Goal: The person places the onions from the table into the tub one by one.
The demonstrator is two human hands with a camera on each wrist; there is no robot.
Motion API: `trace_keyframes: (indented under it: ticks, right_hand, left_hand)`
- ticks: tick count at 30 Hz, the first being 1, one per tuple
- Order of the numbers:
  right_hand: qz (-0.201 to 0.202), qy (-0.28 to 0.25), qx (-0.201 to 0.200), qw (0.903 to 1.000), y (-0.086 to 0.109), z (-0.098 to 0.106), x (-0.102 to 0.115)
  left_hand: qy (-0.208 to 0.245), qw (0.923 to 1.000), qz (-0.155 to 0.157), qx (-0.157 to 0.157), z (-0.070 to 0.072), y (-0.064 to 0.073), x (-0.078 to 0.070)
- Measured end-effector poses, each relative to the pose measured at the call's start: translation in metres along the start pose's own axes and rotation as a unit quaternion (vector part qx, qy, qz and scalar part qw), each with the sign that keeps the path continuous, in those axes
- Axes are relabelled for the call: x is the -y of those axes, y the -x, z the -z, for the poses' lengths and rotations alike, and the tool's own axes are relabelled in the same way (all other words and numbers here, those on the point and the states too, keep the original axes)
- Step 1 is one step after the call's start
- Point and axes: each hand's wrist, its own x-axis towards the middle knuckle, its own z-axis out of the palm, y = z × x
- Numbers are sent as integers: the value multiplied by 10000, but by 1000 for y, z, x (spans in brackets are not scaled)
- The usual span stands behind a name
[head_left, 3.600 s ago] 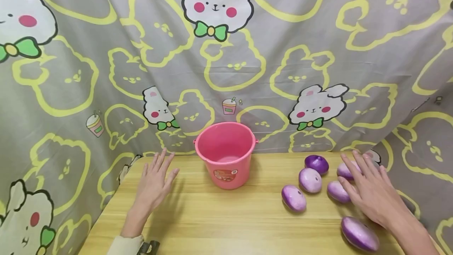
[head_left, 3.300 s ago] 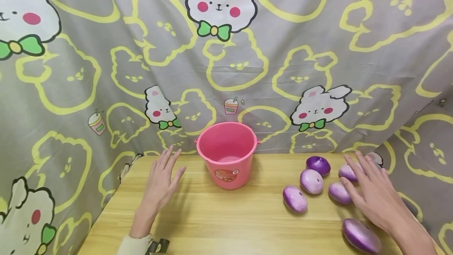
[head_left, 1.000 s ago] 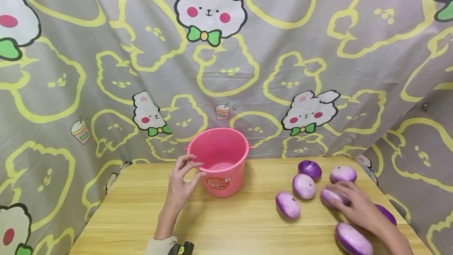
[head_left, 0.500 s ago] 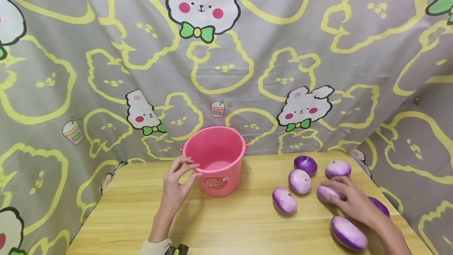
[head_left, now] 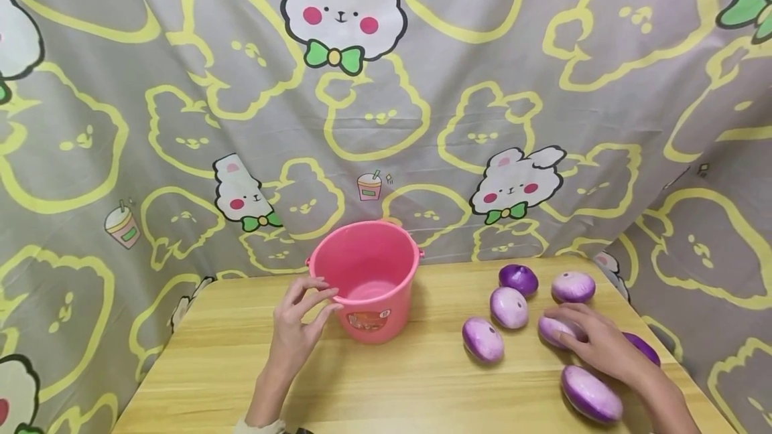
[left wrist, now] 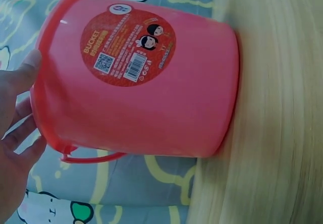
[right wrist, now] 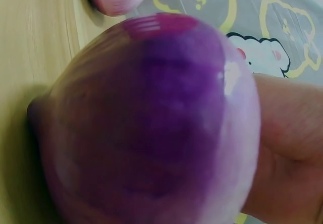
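The left hand (head_left: 295, 323) pinches the near-left rim of a pink bucket (head_left: 386, 320) standing on the wooden table; its thumb lies on the outside of the rim. In the left wrist view the bucket (left wrist: 151, 118) shows a round red label, with the hand (left wrist: 15, 118) at its rim. At the right, the right hand (head_left: 600, 340) curls its fingers and thumb around a purple onion (head_left: 551, 330), which sits on the table. In the right wrist view a large onion (right wrist: 141, 123) blocks the fingers, and part of the hand (right wrist: 287, 133) shows behind it.
Around the right hand lie several other purple onions, among them a dark one (head_left: 519, 280), a pale one (head_left: 573, 286) and a nearer one (head_left: 591, 394). Another (head_left: 642, 348) is partly hidden by the right wrist. A patterned grey curtain (head_left: 374, 153) hangs behind the table (head_left: 410, 394).
From straight fingers beside the bucket, the left hand has moved right onto its rim. The right hand has come down around an onion. The bucket's mouth now tips slightly toward the person.
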Motion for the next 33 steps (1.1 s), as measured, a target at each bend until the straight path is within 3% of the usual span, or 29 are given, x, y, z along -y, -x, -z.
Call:
trace_keyframes:
  ticks: [13,23,33]
  right_hand:
    - [-213,135,211,9995,0,2,8]
    - [253,618,47,9978,-7,2,6]
    - [449,676,177,9965,-12,3,8]
  left_hand:
    - [-7,9999,-145,29,6,5,-7]
    - [-70,9998,-158,82,6,5,-12]
    - [-89,9997,-206,44,10,10,-17]
